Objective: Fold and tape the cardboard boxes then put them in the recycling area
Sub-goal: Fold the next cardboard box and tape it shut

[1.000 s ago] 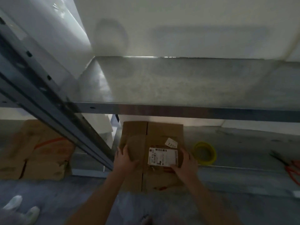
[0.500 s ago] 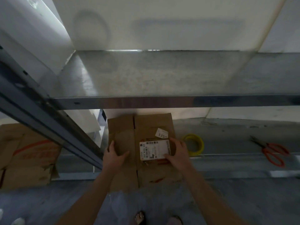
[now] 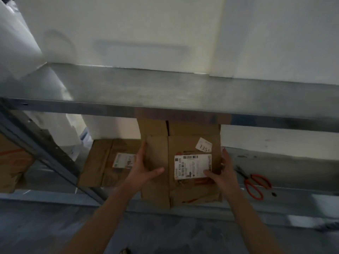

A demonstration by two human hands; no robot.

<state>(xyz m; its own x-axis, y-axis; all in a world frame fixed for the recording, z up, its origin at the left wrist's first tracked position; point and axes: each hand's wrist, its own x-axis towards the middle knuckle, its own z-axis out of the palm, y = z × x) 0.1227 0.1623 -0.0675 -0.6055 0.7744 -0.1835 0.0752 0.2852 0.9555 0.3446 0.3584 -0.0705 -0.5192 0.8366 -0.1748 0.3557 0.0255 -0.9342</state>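
Head view: flattened cardboard box (image 3: 185,187), label side up, was over the lower shelf (image 3: 297,171), its far end under the upper shelf (image 3: 165,92). Left hand (image 3: 145,169) gripped its left edge and right hand (image 3: 224,174) its right edge, thumbs on top. Second flattened box (image 3: 100,162) lay to the left, red scissors (image 3: 255,183) to the right.

hands (image 3: 185,171) gripping flattened box (image 3: 190,143), shelf (image 3: 165,107)

The upper shelf (image 3: 165,109) caps the gap above; a slanted post (image 3: 47,153) and a flat box (image 3: 102,162) crowd the left; scissors (image 3: 247,180) lie right; bare lower shelf (image 3: 297,167) beyond.
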